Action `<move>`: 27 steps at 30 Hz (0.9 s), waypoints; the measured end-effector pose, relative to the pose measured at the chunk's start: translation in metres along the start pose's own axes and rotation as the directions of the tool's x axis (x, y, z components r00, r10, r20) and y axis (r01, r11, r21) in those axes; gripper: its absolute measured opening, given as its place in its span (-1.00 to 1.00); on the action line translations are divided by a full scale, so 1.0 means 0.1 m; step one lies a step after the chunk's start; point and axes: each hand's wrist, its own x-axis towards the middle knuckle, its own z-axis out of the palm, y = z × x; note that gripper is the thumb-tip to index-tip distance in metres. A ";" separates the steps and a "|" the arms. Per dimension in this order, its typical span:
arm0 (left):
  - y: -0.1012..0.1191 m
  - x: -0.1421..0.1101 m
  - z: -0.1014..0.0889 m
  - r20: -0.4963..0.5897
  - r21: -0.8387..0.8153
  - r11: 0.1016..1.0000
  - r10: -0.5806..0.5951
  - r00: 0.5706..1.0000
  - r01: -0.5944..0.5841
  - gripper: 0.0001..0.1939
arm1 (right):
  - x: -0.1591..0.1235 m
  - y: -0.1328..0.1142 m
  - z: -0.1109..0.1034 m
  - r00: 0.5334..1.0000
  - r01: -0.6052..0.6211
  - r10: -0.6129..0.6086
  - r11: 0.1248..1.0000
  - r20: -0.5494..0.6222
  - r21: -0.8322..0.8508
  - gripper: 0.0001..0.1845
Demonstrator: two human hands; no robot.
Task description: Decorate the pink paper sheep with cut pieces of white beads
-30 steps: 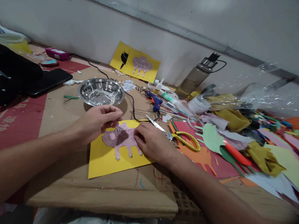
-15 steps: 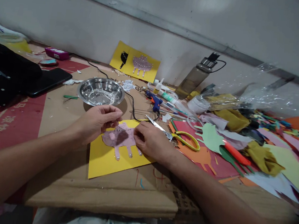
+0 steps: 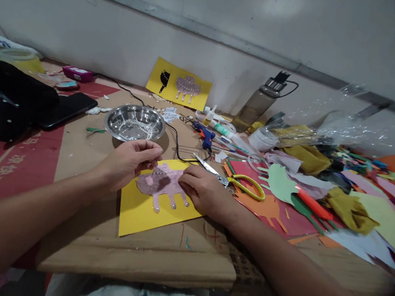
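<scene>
Cardboard (image 3: 129,258) — pink cutout (image 3: 167,188) between left grip (image 3: 127,162) and right grip (image 3: 207,189)

The right grip (image 3: 209,191) hides one end of the pink cut-out (image 3: 149,188), anything pinched in the left grip (image 3: 129,159) is too small to tell, the left edge cuts off the black fabric (image 3: 12,95), and white strands (image 3: 142,129) in the metal bowl (image 3: 109,127) look blurred.

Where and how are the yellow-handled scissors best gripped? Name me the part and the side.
Best by the yellow handle, probably from above and the right: the scissors lie slanted, handle at the right end over coloured paper, blades pointing left and away. The handle's loop should give the fingers a surer hold than the narrow blades.
</scene>
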 end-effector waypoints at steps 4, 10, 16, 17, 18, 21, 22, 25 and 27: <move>0.00 0.00 -0.01 0.000 0.006 1.000 0.004 1.000 -0.004 -0.81 | -0.08 0.03 -0.04 0.977 -0.130 0.143 0.988 -0.160 0.089 -0.87; 0.00 0.00 -0.01 -0.004 -0.001 1.000 -0.004 1.000 0.004 -0.81 | -0.10 0.03 -0.03 0.984 -0.081 0.089 0.995 -0.156 0.053 -0.82; 0.00 -0.01 0.02 0.014 0.009 1.000 -0.021 1.000 0.021 -0.81 | -0.09 -0.01 0.00 0.998 -0.007 0.010 0.999 -0.056 0.047 -0.79; 0.00 -0.01 0.02 0.020 0.009 1.000 -0.030 0.999 0.030 -0.81 | -0.08 -0.02 0.00 0.998 -0.017 0.020 0.999 -0.059 0.051 -0.79; -0.01 -0.02 0.03 0.026 0.008 0.999 -0.044 0.999 0.043 -0.81 | -0.08 -0.04 0.00 0.996 -0.039 0.043 0.997 -0.073 0.066 -0.80; -0.02 -0.04 0.06 0.025 0.003 0.997 -0.083 0.996 0.082 -0.80 | -0.04 -0.11 -0.03 0.971 -0.142 0.164 0.981 -0.175 0.131 -0.88; -0.03 -0.05 0.08 0.025 0.011 0.996 -0.089 0.996 0.089 -0.80 | -0.02 -0.14 -0.04 0.956 -0.173 0.202 0.974 -0.213 0.146 -0.90; -0.06 -0.09 0.11 0.060 0.065 0.994 -0.092 0.994 0.088 -0.77 | 0.04 -0.24 -0.08 0.922 -0.211 0.255 0.962 -0.291 0.175 -0.91; -0.08 -0.11 0.13 0.089 0.119 0.989 -0.100 0.991 0.089 -0.74 | 0.08 -0.29 -0.09 0.914 -0.205 0.257 0.961 -0.314 0.187 -0.91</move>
